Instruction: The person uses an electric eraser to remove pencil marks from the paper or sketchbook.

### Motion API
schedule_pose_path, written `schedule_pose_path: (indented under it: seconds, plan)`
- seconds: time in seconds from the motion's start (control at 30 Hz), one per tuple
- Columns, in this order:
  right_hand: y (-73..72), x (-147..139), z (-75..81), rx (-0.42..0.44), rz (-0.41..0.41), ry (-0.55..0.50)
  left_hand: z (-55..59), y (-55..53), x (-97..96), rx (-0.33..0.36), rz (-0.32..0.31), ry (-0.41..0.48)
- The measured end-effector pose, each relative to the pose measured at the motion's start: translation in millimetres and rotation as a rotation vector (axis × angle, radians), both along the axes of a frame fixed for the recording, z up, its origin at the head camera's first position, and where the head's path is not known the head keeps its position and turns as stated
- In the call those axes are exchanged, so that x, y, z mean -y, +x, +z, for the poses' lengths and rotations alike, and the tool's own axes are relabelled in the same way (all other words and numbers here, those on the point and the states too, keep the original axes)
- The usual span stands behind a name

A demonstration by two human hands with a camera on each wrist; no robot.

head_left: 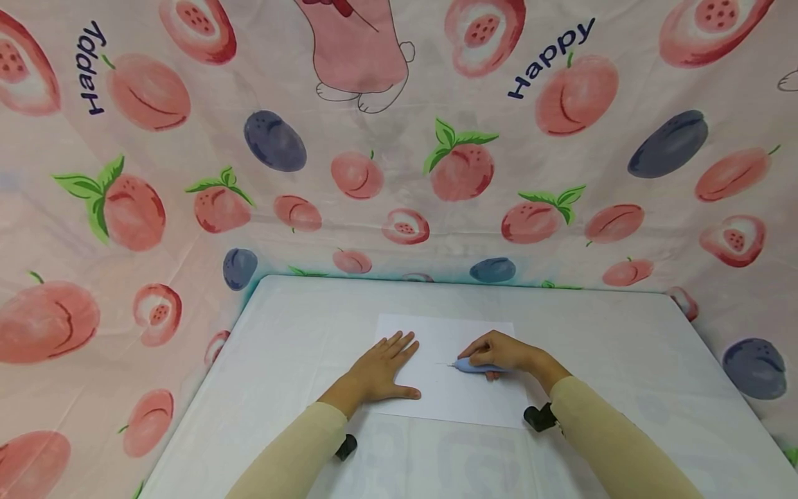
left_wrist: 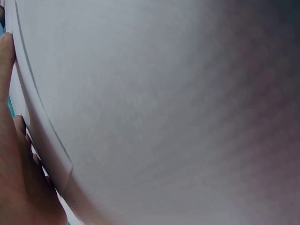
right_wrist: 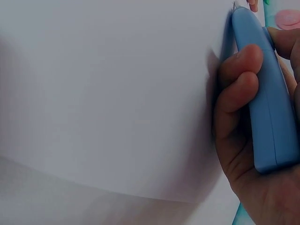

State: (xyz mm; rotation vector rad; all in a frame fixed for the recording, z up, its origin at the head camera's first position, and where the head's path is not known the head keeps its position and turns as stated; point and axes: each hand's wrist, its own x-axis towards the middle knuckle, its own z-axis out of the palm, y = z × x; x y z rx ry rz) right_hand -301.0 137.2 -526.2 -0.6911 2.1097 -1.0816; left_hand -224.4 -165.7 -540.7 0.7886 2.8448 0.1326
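Observation:
A white sheet of paper (head_left: 449, 403) lies flat on the table. My left hand (head_left: 382, 373) rests on its left part, palm down with fingers spread. In the left wrist view, that hand (left_wrist: 21, 183) shows only at the left edge. My right hand (head_left: 508, 352) grips a light blue pen-shaped tool (head_left: 479, 366) over the paper, its thin metal tip pointing left. A short faint line extends leftward from the tip. In the right wrist view, curled fingers wrap around the blue body (right_wrist: 271, 108), and the thumb presses a raised button on its side.
A white cloth covers the table (head_left: 299, 326). Behind it and at both sides hangs a pink curtain (head_left: 374, 138) printed with peaches and lettering. Black wrist-worn pieces (head_left: 539, 417) sit under both forearms, near the paper's front edge.

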Motion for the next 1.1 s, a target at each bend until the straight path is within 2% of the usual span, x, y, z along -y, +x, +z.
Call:
schedule_pose_path:
  seconds: [0.67, 1.1]
  plan:
    - [1.6, 0.5, 1.6, 0.010, -0.020, -0.037, 0.0, -0.2, 0.7, 0.005, -0.001, 0.015]
    - [3.8, 1.0, 3.2, 0.008, -0.026, -0.023, 1.9, 1.1, 0.0, 0.020, 0.004, 0.023]
